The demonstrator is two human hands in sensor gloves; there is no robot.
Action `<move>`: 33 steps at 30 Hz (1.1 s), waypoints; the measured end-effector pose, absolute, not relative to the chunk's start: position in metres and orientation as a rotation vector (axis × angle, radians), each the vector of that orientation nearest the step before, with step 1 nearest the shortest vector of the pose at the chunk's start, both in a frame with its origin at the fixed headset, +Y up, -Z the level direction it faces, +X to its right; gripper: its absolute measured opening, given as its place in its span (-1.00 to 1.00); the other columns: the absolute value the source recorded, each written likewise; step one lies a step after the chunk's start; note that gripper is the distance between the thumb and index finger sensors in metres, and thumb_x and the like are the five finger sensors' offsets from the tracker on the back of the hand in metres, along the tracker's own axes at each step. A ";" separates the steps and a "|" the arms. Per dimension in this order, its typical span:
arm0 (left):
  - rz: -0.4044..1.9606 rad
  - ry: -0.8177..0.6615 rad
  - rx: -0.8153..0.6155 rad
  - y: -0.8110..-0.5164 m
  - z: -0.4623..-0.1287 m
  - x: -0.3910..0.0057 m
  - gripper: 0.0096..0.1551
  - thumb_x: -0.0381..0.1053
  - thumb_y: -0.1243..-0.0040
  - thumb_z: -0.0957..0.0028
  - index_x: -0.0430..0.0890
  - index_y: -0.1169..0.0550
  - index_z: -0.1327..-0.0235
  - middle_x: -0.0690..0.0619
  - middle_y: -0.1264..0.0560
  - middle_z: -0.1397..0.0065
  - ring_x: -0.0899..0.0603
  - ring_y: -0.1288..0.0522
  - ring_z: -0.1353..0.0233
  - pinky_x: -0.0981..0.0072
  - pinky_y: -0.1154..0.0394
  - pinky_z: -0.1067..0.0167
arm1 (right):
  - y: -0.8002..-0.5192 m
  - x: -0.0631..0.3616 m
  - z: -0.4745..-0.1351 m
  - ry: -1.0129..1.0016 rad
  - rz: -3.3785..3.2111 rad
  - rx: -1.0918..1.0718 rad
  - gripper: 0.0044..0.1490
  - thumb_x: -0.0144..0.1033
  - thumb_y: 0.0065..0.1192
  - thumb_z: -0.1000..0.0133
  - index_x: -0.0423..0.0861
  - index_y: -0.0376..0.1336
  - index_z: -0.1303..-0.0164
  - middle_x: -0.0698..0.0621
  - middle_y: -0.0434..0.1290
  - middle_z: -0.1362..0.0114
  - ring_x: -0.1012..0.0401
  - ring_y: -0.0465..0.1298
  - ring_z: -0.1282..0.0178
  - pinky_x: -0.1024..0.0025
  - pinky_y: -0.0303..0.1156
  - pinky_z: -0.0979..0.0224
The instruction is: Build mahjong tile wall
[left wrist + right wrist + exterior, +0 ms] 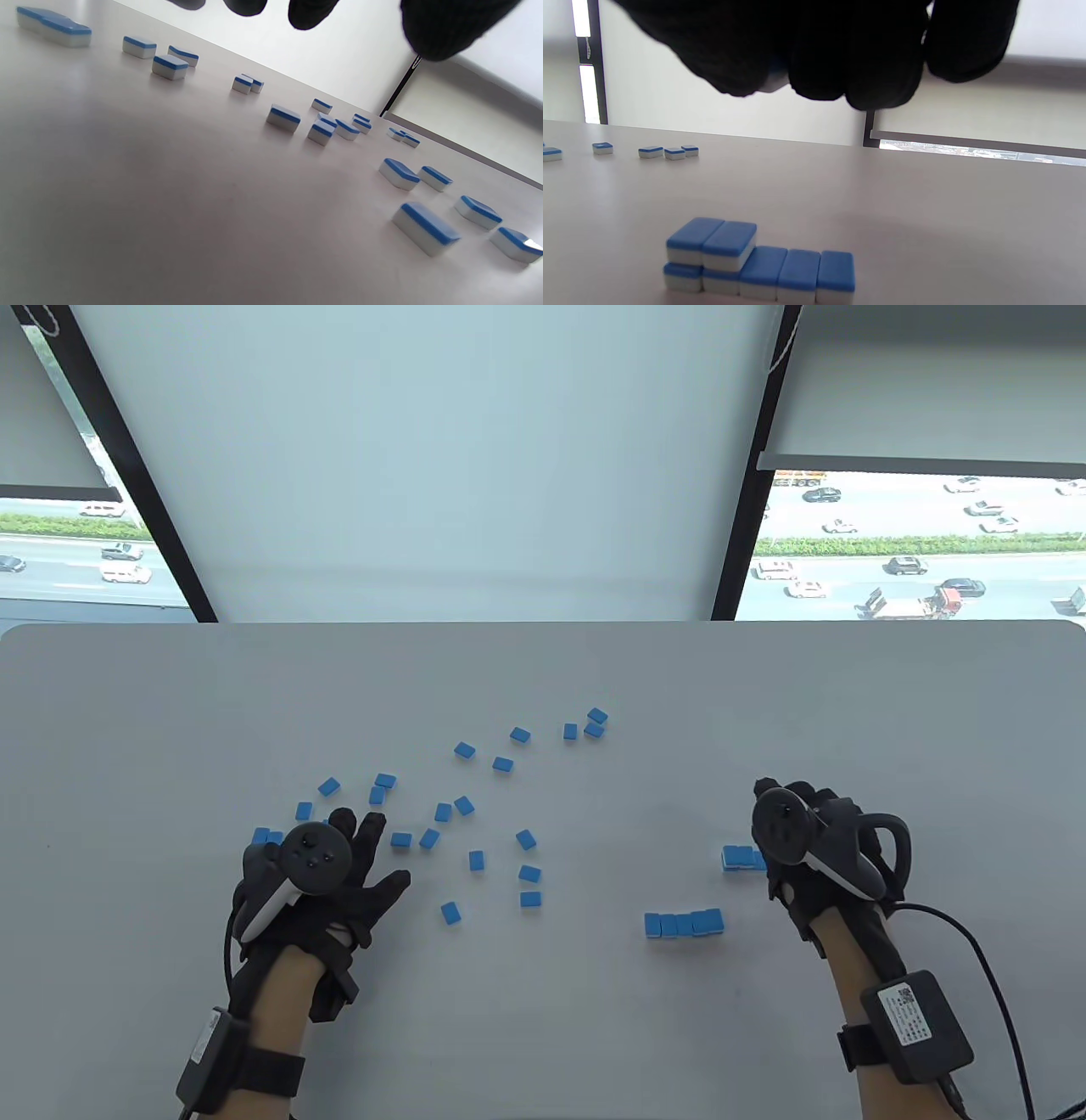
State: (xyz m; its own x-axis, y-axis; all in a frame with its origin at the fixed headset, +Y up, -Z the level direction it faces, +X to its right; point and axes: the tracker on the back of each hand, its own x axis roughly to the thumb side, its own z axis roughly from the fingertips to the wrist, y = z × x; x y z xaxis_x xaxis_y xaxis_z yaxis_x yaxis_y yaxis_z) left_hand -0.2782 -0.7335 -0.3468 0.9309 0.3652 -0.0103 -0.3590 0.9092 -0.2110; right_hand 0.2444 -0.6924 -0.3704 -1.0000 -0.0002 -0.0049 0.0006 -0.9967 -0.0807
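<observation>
Several loose blue-backed mahjong tiles (475,861) lie scattered across the middle of the white table (543,670). My left hand (365,848) hovers over their left part with fingers spread and holds nothing; its fingertips (312,12) hang above the tiles (283,118). A two-layer wall piece (759,262) has five tiles below and two stacked on its left end. My right hand (789,831) covers part of this wall (740,857). Its curled fingers (878,63) pinch a tile whose pale edge (774,84) just shows. A second short row (683,923) lies nearer me.
A pair of tiles (267,837) sits by my left hand's outer side. Three tiles (590,723) lie farthest back. Beyond the table's far edge are window blinds. A cable (993,976) trails from my right wrist.
</observation>
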 end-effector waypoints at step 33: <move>0.365 -0.035 -0.220 -0.734 -0.346 -0.277 0.02 0.49 -0.04 0.09 0.17 -0.10 -0.64 -0.03 0.05 -0.74 -0.45 0.07 -0.65 -0.55 0.20 -0.35 | -0.725 0.234 -0.378 -0.191 -3.168 -0.061 -0.21 -0.17 0.42 0.01 0.08 0.16 -0.45 0.00 0.40 -0.31 -0.01 0.50 -0.16 -0.07 0.39 -0.34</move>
